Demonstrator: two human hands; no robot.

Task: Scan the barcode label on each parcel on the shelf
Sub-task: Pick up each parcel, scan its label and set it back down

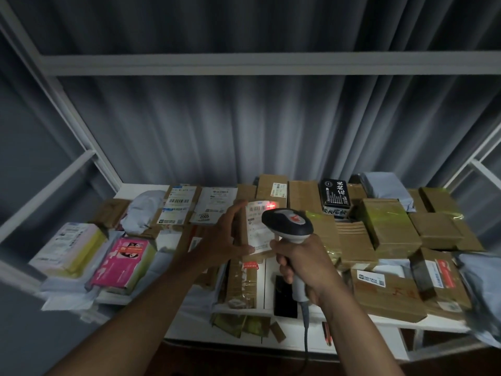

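Parcel (254, 229) (one) held by left hand (222, 237); right hand (301, 264) grips one scanner (287, 222).

Scanner (288, 222): smooth moulded plastic, dark matt head with a grey inlay, pale grey handle. Parcel (254, 229) just left of the scanner was brown cardboard with a white paper label. Boxes (390, 226) right of the scanner were matt corrugated card, some strapped in glossy yellowish tape (it caught the light). Far left of the scanner, pink packet (122, 263) looked glossy. Shelf (267, 270) beneath was smooth white painted board. Curtain (244, 126) behind was soft grey cloth, pleated.
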